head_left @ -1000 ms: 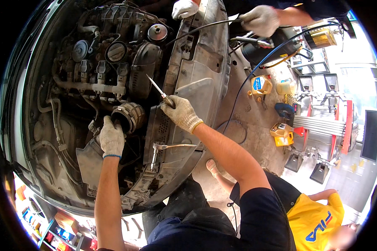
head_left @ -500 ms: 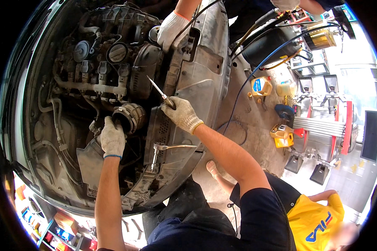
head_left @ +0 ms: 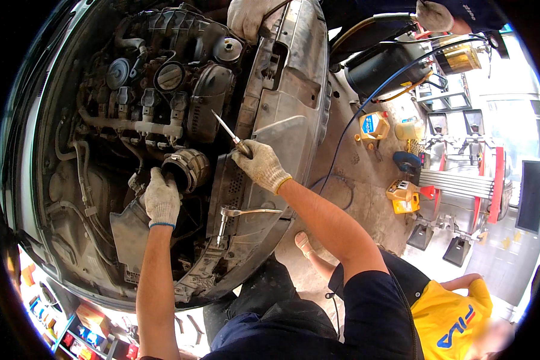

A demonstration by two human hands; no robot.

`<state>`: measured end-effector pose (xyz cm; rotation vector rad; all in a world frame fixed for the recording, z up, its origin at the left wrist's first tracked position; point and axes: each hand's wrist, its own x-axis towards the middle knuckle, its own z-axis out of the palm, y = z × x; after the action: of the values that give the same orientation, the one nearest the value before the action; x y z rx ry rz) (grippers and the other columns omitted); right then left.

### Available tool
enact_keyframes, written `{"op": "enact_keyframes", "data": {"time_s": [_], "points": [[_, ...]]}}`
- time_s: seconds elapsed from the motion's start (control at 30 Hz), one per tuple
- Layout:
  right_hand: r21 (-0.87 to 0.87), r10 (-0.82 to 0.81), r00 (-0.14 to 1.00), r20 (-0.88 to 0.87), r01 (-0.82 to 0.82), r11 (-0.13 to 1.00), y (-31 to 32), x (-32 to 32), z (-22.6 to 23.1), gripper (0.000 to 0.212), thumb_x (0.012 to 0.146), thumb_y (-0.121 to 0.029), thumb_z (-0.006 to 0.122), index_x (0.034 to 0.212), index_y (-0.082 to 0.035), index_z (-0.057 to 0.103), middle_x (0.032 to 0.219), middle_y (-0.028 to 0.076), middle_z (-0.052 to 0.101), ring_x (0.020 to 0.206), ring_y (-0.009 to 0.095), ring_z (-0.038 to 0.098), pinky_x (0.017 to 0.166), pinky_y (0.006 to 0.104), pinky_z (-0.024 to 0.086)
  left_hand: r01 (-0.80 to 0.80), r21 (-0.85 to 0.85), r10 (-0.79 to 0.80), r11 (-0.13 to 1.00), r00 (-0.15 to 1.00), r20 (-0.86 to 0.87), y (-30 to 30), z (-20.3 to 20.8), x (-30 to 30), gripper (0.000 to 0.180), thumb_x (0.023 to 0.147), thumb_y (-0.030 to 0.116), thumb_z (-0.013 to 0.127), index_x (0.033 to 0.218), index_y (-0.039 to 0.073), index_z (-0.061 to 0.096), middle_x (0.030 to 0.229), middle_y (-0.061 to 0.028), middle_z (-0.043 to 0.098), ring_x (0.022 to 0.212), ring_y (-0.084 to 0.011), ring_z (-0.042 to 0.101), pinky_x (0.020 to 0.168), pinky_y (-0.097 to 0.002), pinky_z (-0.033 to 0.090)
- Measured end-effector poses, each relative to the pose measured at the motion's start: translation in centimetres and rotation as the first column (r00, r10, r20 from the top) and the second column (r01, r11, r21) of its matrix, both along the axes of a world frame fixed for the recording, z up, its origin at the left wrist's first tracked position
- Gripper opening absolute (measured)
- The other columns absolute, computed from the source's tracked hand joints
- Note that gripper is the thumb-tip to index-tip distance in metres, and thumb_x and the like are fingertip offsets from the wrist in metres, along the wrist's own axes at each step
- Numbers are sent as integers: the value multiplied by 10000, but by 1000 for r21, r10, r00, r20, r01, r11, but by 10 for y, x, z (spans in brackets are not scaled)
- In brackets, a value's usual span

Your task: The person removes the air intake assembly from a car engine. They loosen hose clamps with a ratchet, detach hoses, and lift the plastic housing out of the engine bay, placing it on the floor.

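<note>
In the engine bay, my gloved left hand is closed on the near rim of a dark ribbed air hose with a clamp ring; part of its fingers goes out of sight at the hose's open mouth. My gloved right hand grips a screwdriver by its handle, over the front edge of the bay. The blade slants up and left, its tip free in the air beside the dark engine cover. Below the right hand, a ratchet wrench with a socket rests on the front panel.
Across the bay is another person's gloved hand, near a round metal cap. To the right stand a black tank, a blue hose and plastic jugs. A person in a yellow shirt is at lower right.
The co-worker's near hand has moved up and away from the round metal cap, which now shows fully. Their other hand has shifted right and down. My hands have barely moved.
</note>
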<state>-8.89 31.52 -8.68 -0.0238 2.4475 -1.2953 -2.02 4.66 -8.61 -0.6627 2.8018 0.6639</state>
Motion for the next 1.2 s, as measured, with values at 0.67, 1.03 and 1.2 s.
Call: {"op": "enact_keyframes", "data": {"time_s": [0.67, 1.03, 1.2], "points": [[29, -1, 995, 104, -2, 1000, -3, -2, 5, 331, 937, -289, 736, 1068, 13, 708, 805, 167, 651, 738, 232, 588, 774, 386, 529, -19, 4, 19, 1000, 1000, -15, 0, 0, 1, 324, 1022, 274, 588, 1194, 0, 557, 962, -325, 710, 936, -513, 687, 815, -583, 528], [66, 23, 1000, 18, -24, 998, -4, -1, -3, 321, 940, -284, 731, 1074, 8, 708, 809, 161, 643, 724, 232, 559, 761, 388, 524, -17, -2, 17, 1000, 1000, -8, -4, -4, 2, 334, 1022, 284, 586, 1197, 3, 543, 954, -314, 712, 934, -505, 690, 809, -581, 529], [15, 3, 998, 60, -4, 1000, -3, 0, -4, 317, 939, -281, 734, 1072, 6, 707, 789, 151, 633, 707, 235, 537, 740, 390, 517, -4, -12, 4, 1000, 1000, -27, -3, -3, 3, 324, 1021, 274, 582, 1203, 9, 539, 955, -318, 710, 936, -509, 690, 811, -586, 527]]}}
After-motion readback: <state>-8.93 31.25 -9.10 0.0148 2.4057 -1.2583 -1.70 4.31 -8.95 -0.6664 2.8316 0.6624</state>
